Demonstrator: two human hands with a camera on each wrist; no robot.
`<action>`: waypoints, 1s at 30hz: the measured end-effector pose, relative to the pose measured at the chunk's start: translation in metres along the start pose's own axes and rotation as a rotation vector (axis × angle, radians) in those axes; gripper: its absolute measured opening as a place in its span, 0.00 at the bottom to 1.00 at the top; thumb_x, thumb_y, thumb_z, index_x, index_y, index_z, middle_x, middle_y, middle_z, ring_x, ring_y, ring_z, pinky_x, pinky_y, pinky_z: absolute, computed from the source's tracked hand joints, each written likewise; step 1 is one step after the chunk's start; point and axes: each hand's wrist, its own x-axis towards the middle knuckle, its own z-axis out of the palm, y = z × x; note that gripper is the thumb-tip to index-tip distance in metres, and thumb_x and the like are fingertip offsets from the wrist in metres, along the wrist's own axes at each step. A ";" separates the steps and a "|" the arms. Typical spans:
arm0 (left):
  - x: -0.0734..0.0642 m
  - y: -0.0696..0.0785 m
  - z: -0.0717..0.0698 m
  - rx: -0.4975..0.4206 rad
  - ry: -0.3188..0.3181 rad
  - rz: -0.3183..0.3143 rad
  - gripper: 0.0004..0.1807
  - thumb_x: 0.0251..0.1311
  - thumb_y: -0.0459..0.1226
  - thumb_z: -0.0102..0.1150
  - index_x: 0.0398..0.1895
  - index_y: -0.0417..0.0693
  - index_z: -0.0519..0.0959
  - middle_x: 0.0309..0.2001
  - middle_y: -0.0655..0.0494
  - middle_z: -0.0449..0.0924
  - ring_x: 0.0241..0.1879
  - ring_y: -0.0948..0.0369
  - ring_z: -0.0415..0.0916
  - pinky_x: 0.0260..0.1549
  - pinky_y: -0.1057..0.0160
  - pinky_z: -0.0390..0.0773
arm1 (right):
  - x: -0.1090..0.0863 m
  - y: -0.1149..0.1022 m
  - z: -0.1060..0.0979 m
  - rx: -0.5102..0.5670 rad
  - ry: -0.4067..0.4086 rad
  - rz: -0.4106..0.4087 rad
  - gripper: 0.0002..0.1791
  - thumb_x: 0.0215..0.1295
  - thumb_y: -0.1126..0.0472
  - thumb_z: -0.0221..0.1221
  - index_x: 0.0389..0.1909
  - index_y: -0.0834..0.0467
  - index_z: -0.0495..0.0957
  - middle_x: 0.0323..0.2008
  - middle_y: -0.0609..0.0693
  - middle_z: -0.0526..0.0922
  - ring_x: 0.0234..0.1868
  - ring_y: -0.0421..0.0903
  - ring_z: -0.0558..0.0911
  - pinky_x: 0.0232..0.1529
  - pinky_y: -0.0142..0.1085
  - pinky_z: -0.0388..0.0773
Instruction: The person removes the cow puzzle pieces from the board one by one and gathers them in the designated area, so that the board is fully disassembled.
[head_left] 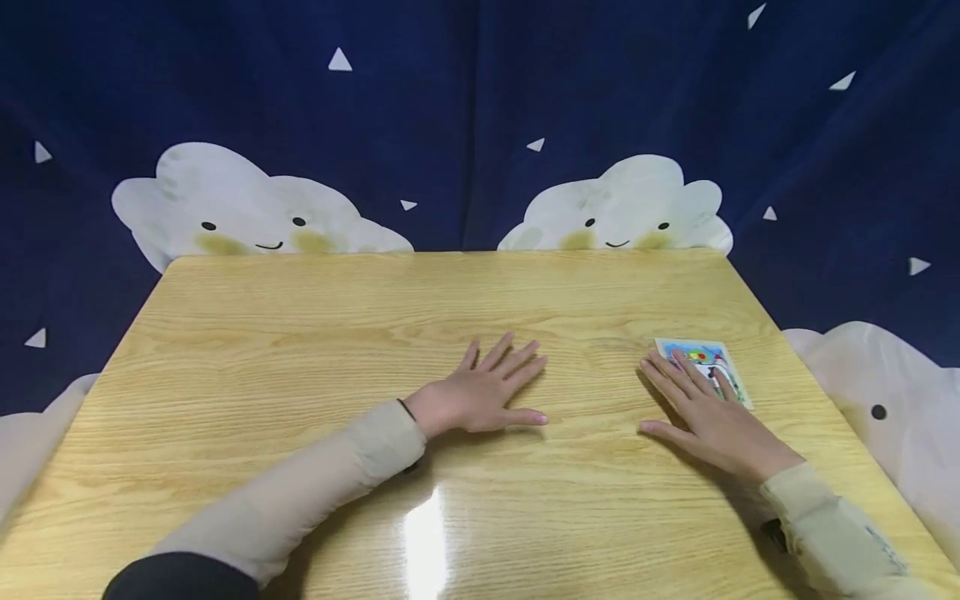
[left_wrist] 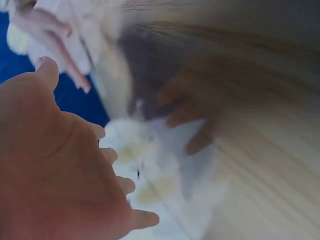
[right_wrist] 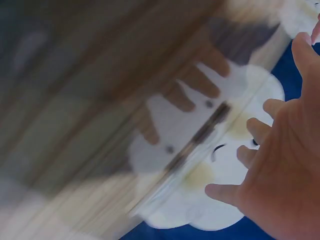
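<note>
My left hand is held palm down over the middle of the wooden table, its fingers straight and spread, with nothing in it. To its right, my right hand spreads its fingers in the same way at the near edge of a small picture card. The card is colourful with a pale border, and the fingers hide part of it in the head view. Both wrist views show the left palm and the right palm hovering above the glossy top, apart from its surface.
A dark blue curtain with white triangles hangs behind and beside the table. Pale smiling clouds are printed on it along the back edge. A bright light reflection lies on the near part of the tabletop.
</note>
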 end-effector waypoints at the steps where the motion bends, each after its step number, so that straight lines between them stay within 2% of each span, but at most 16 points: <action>1: 0.010 0.006 0.002 0.007 -0.015 0.021 0.47 0.65 0.70 0.34 0.80 0.60 0.38 0.79 0.60 0.25 0.75 0.52 0.19 0.68 0.38 0.27 | -0.003 0.006 0.000 0.003 -0.004 0.015 0.45 0.69 0.39 0.55 0.79 0.47 0.45 0.78 0.50 0.45 0.77 0.55 0.41 0.69 0.63 0.30; 7: 0.061 0.041 0.010 0.043 -0.088 0.091 0.45 0.65 0.71 0.30 0.79 0.66 0.36 0.78 0.65 0.24 0.75 0.56 0.18 0.69 0.41 0.26 | -0.019 0.041 -0.003 0.012 -0.019 0.093 0.46 0.69 0.39 0.55 0.79 0.46 0.43 0.78 0.51 0.44 0.77 0.54 0.37 0.67 0.66 0.29; 12: 0.092 0.067 0.013 0.099 -0.122 0.090 0.44 0.64 0.71 0.29 0.79 0.70 0.34 0.78 0.68 0.24 0.75 0.59 0.17 0.70 0.43 0.28 | -0.032 0.067 -0.002 -0.001 -0.028 0.114 0.46 0.70 0.40 0.54 0.80 0.48 0.40 0.78 0.53 0.41 0.77 0.55 0.34 0.65 0.69 0.28; 15: 0.107 0.084 0.014 0.155 -0.158 0.078 0.44 0.63 0.72 0.26 0.78 0.72 0.30 0.77 0.70 0.20 0.74 0.60 0.14 0.70 0.45 0.26 | -0.038 0.080 -0.002 -0.003 -0.034 0.133 0.46 0.71 0.41 0.53 0.79 0.48 0.38 0.79 0.53 0.39 0.77 0.55 0.33 0.64 0.71 0.30; 21: 0.128 0.109 0.018 0.247 -0.175 0.068 0.44 0.60 0.74 0.23 0.76 0.78 0.27 0.75 0.75 0.17 0.74 0.62 0.13 0.70 0.47 0.26 | -0.040 0.097 -0.004 -0.004 -0.054 0.161 0.45 0.72 0.41 0.52 0.79 0.47 0.36 0.79 0.51 0.37 0.77 0.57 0.33 0.62 0.73 0.34; 25: 0.132 0.119 0.018 0.302 -0.197 0.058 0.43 0.60 0.74 0.21 0.74 0.80 0.24 0.74 0.77 0.15 0.73 0.63 0.12 0.70 0.48 0.26 | -0.042 0.102 -0.005 -0.005 -0.052 0.149 0.44 0.73 0.43 0.52 0.79 0.46 0.37 0.79 0.50 0.39 0.77 0.57 0.34 0.62 0.74 0.37; 30: 0.130 0.125 0.017 0.336 -0.185 0.056 0.43 0.61 0.74 0.22 0.75 0.78 0.26 0.75 0.77 0.18 0.74 0.63 0.15 0.71 0.48 0.28 | -0.045 0.106 -0.004 -0.007 -0.054 0.147 0.43 0.74 0.44 0.50 0.79 0.46 0.37 0.79 0.50 0.38 0.77 0.57 0.34 0.62 0.73 0.38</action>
